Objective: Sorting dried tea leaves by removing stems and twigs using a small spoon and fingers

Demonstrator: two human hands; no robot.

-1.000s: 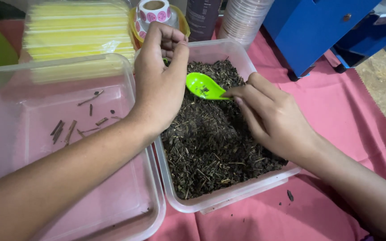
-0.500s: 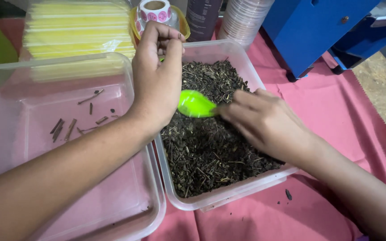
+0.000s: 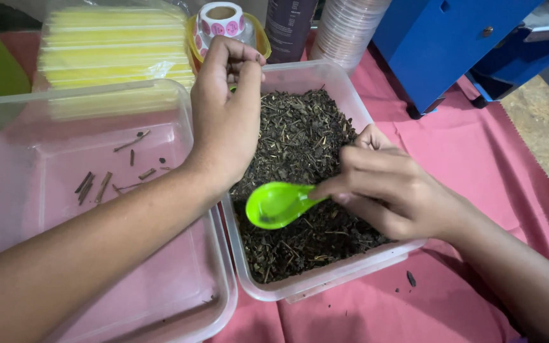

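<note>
Starting at the left of the tub of dried leaves [image 3: 300, 136], which serves as the reference point, a second clear tub [image 3: 7, 127] sits edge to edge with it and holds only a few brown stems [image 3: 93, 185] scattered on its floor, plus one pale scrap near its far-left wall. Behind that tub lies a stack of yellow sheets [image 3: 112, 47] in clear wrap. The left hand [image 3: 227, 121] reaches across the shared rim and hangs over the rear-left part of the leaf tub, its fingers [image 3: 249, 63] curled and pinched together; whether they hold a stem cannot be told from this view. Behind the leaf tub stand a roll of round stickers [image 3: 222, 18], a dark container [image 3: 290, 25] and a stack of clear lids [image 3: 351, 32]. Inside the leaf tub, the green scoop [image 3: 276, 204] sits low over the front-left part of the dark leaf mass, its bowl appearing empty. The right hand [image 3: 392, 190] grips the scoop's handle, fingers closed around it, over the front-right of the tub. To the right of the leaf tub, the pink cloth [image 3: 465, 146] covers the bench, with a blue cabinet [image 3: 446, 44] beyond. Assessment: sorting looks to be at an early stage, since few stems are set aside and the leaf tub remains largely full.
</note>
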